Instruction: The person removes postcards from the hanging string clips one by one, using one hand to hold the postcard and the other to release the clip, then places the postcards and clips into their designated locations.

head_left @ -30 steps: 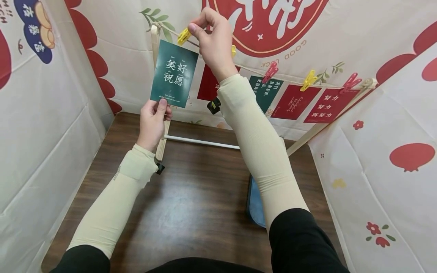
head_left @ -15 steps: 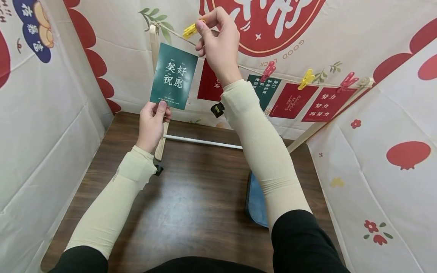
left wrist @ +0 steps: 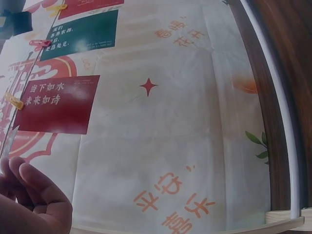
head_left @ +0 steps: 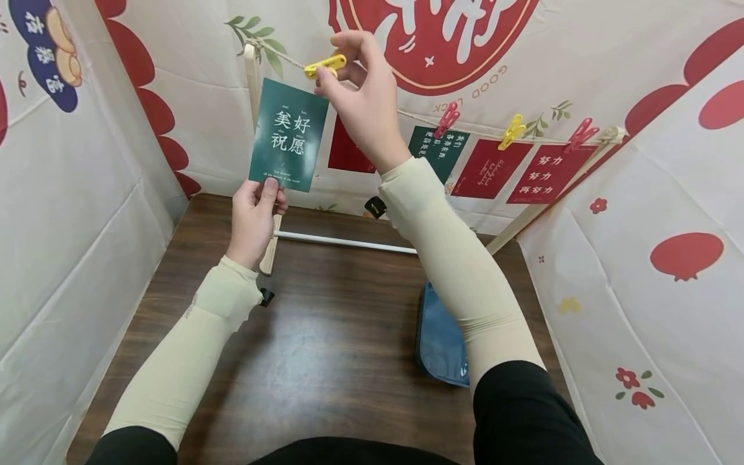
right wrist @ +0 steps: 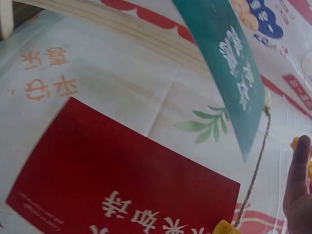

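My left hand (head_left: 251, 223) pinches the lower edge of a green card (head_left: 289, 135) with white writing, thumb in front. The card stands nearly upright below a thin rope (head_left: 285, 57), its top edge apart from the clip above. In the right hand (head_left: 372, 103) is a yellow clothespin (head_left: 325, 66), held at the thumb tip and lying almost level close to the rope; the index finger is raised off it. Whether its jaws touch the rope cannot be told. The right wrist view shows the green card (right wrist: 229, 73) side-on, and only part of the right hand (right wrist: 298, 190).
Red and green cards hang along the rope by pink and yellow clothespins, among them a red card (left wrist: 58, 107) beside the hands. Wooden posts (head_left: 252, 84) and a white bar (head_left: 343, 241) form the rack. A blue case (head_left: 442, 336) lies on the brown tabletop (head_left: 325, 400).
The yellow clothespin has turned from slanting down-left to nearly level. My right hand has come slightly lower, and its index finger has lifted. The left hand still holds the green card.
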Demonstrator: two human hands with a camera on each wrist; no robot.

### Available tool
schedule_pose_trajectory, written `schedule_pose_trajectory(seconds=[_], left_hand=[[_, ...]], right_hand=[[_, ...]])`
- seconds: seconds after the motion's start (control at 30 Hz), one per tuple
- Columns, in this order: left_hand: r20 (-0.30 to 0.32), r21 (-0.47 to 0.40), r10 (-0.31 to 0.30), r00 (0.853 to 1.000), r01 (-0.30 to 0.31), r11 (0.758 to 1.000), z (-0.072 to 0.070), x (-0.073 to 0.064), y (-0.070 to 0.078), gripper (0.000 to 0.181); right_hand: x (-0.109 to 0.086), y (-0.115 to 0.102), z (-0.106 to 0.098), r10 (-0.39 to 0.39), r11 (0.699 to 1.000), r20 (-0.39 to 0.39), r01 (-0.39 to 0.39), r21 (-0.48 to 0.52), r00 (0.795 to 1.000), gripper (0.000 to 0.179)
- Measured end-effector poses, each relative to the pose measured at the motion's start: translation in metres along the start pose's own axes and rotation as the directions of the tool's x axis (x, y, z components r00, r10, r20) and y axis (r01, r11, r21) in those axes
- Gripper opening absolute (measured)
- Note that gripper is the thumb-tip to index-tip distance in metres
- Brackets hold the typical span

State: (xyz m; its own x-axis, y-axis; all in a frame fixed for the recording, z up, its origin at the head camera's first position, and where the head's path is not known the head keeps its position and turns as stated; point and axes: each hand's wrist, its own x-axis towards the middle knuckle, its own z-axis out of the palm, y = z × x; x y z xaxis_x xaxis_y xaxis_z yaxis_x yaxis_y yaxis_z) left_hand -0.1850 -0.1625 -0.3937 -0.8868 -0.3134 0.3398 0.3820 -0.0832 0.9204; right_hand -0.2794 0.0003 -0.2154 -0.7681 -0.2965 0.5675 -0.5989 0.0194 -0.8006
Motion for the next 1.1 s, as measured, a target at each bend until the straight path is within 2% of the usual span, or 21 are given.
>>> schedule_pose_trajectory(seconds=[0.13,0.23,0.3,0.53,0.77,0.93,1.1], left_hand=[[0.003,0.011,0.01,1.0,-0.01,1.0,-0.003,-0.012,0.002,0.038],[0.012,0.034,0.0,1.0,-0.001,0.999,-0.007,-0.024,0.004,0.034],[0.019,0.051,-0.002,1.0,0.001,0.999,-0.008,-0.031,0.005,0.03],[0.028,0.08,0.005,1.0,-0.007,0.997,-0.005,-0.044,0.004,0.028],[0.029,0.071,-0.001,1.0,-0.001,0.997,0.001,-0.05,0.002,0.026],[0.032,0.053,0.005,0.999,-0.006,0.999,0.006,-0.053,0.002,0.03],[0.017,0.022,-0.031,0.999,0.03,0.999,0.008,-0.065,0.003,0.03]], right_hand=[[-0.016,0.002,-0.003,-0.033,0.992,0.098,0.044,-0.114,0.995,0.049],[-0.031,0.002,-0.006,-0.061,0.976,0.152,0.091,-0.199,0.987,0.043],[-0.04,0.001,-0.01,-0.075,0.969,0.162,0.11,-0.221,0.984,0.038],[-0.063,-0.001,-0.023,-0.124,0.962,0.141,0.154,-0.226,0.982,0.032],[-0.074,-0.002,-0.034,-0.145,0.964,0.138,0.171,-0.205,0.98,0.03],[-0.081,0.001,-0.048,-0.151,0.949,0.128,0.18,-0.26,0.98,0.029],[-0.092,0.003,-0.066,-0.164,0.938,0.114,0.191,-0.289,0.98,0.027]])
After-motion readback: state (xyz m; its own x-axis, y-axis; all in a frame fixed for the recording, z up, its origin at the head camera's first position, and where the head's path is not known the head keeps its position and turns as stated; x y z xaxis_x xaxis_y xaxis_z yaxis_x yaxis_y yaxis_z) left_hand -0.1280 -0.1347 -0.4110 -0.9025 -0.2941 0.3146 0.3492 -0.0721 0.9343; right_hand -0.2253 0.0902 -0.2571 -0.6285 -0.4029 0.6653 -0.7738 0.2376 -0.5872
